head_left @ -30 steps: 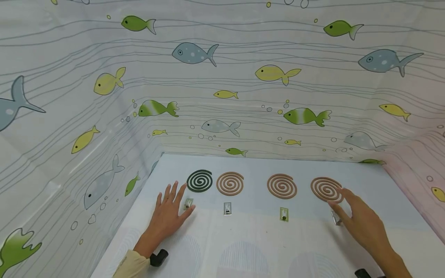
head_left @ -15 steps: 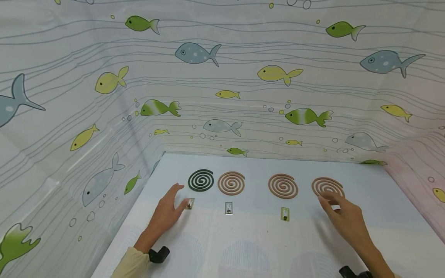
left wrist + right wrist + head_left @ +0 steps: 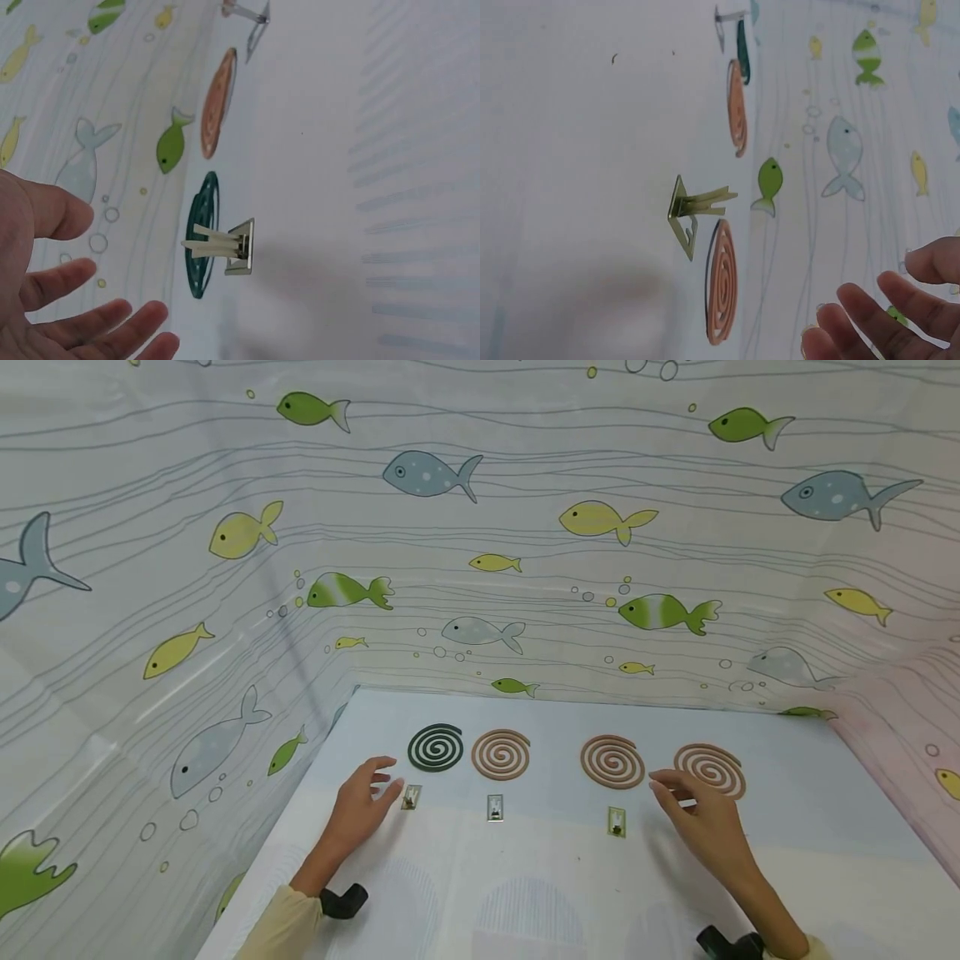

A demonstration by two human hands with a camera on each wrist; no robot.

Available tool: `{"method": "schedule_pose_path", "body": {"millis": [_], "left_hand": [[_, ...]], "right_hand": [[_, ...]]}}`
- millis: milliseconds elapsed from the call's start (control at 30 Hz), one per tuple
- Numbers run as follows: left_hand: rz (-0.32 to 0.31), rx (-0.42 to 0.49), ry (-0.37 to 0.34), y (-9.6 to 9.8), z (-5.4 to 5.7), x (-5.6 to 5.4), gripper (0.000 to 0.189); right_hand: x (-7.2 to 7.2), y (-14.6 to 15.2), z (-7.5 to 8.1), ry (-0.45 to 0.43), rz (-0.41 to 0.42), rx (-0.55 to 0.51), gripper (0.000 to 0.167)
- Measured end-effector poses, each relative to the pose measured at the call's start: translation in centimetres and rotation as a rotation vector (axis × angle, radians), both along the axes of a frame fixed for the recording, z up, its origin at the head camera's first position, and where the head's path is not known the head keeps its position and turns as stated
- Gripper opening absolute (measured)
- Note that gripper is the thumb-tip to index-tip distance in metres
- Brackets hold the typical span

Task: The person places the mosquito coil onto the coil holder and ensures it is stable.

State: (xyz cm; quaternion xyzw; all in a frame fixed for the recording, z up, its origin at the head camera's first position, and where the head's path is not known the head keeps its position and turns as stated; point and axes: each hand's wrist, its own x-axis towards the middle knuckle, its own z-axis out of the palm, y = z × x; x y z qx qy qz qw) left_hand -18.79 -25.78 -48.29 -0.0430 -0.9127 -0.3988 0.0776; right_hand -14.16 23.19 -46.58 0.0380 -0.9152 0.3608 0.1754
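Observation:
My left hand (image 3: 358, 802) hovers with relaxed, spread fingers beside a small metal mosquito-coil stand (image 3: 411, 797) and below the dark green mosquito coil (image 3: 436, 747). In the left wrist view that stand (image 3: 247, 262) has upright prongs, and the thumb and fingers hold nothing. My right hand (image 3: 708, 827) is over the table between the third and fourth coils, its fingers loosely bent. The right wrist view shows its thumb and fingers apart, near a gold stand (image 3: 676, 206) and a brown mosquito coil (image 3: 721, 289). The fourth stand is hidden behind my right hand in the head view.
Three brown coils, the left (image 3: 501, 755), middle (image 3: 612, 762) and right (image 3: 709, 768) ones, lie in a row along the white table's (image 3: 540, 860) back. Two more stands, silver (image 3: 495, 807) and gold (image 3: 617, 822), sit before them. Fish-patterned sheeting (image 3: 420, 552) walls the table.
My right hand has moved left from beside the right brown coil, uncovering it, toward the middle one. My left hand's fingers have bent from stretched out to loosely curved.

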Motion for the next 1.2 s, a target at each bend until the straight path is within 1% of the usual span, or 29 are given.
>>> {"method": "schedule_pose_path", "body": {"millis": [267, 567, 733, 833, 1000, 1200], "left_hand": [[0.021, 0.026, -0.023, 0.2, -0.2, -0.5, 0.042], [0.022, 0.048, -0.025, 0.0, -0.6, -1.2, 0.040], [0.043, 0.084, -0.066, -0.5, -0.5, -1.5, 0.040], [0.057, 0.102, -0.089, -0.7, -0.6, -1.8, 0.040], [0.068, 0.118, -0.108, -1.1, -1.0, -2.1, 0.039], [0.078, 0.112, -0.100, -1.6, -1.4, -2.5, 0.036]], "right_hand": [[-0.4, -1.5, -0.7, 0.030, 0.064, -0.040, 0.021], [-1.2, -3.8, -1.1, -0.040, 0.109, -0.102, 0.022], [-2.0, -5.2, -1.2, -0.078, 0.147, -0.165, 0.024], [-2.4, -6.2, -1.2, -0.108, 0.175, -0.219, 0.025], [-3.2, -7.8, -1.4, -0.113, 0.212, -0.276, 0.022], [-3.9, -10.1, -1.4, -0.125, 0.235, -0.308, 0.016]]}}
